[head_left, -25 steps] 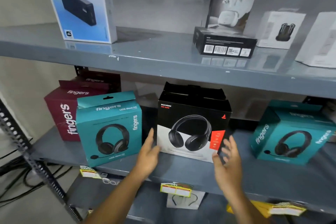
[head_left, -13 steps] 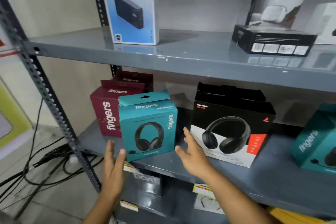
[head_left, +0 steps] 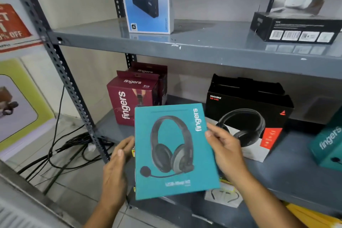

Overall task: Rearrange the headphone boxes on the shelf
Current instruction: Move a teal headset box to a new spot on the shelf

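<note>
shelf unit (head_left: 203,50): grey metal, two boards in view, slotted upright at the left.
black box (head_left: 248,116): stands on the lower board at the right, headphone picture facing out.
teal box (head_left: 175,152): lifted clear of the lower board, held in front of it, front face tipped up toward the camera, between the maroon and black boxes.
maroon boxes (head_left: 133,98): two, one behind the other, at the left end of the lower board.
right hand (head_left: 225,152): thumb and fingers closed on the teal box's right edge.
left hand (head_left: 116,168): flat, fingers loosely spread against the box's left edge, steadying rather than clasping.
</note>
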A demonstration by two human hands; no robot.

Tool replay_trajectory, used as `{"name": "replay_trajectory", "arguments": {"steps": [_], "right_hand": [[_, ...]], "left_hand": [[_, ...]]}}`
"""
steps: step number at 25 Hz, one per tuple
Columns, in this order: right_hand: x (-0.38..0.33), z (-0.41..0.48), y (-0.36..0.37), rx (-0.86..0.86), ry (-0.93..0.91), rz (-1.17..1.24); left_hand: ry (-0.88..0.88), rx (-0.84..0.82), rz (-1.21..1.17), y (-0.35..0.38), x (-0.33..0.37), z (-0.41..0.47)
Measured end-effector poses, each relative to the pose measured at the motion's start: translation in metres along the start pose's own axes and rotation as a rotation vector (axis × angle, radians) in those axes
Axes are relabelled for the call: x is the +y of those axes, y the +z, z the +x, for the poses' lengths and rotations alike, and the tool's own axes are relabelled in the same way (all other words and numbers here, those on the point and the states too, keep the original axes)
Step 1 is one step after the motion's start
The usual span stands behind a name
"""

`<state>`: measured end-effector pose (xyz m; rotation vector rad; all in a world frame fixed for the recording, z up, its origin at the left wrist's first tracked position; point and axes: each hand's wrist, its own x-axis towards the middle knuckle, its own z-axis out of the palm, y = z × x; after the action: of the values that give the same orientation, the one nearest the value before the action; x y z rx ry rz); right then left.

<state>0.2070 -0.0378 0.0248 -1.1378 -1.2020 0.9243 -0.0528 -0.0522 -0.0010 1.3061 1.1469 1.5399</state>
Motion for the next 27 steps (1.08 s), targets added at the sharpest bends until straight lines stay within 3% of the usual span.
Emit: {"name": "replay_trajectory", "arguments": {"steps": [4, 12, 16, 20, 27], "right_hand": [[-0.032, -0.04, -0.045, 0.042, 0.038, 0.154], [-0.051, -0.095, -0.143, 0.267, -0.017, 0.14], [-0.044, -0.122, -0.204, 0.37, -0.027, 0.069], [-0.027, -0.146, -0.265, 0.519, -0.078, 0.038], [0.013, -0.155, -0.337, 0.715, -0.101, 0.115]], "left_hand": [[0.013, -0.026, -0.078, 0.04, 0.034, -0.035], [-0.014, -0.175, -0.134, 0.135, 0.056, -0.083], [-0.019, -0.309, -0.19, 0.192, 0.045, -0.103], [-0.132, -0.381, -0.288, 0.264, 0.03, -0.123], [-0.268, -0.558, -0.419, 0.389, 0.013, -0.14]]}}
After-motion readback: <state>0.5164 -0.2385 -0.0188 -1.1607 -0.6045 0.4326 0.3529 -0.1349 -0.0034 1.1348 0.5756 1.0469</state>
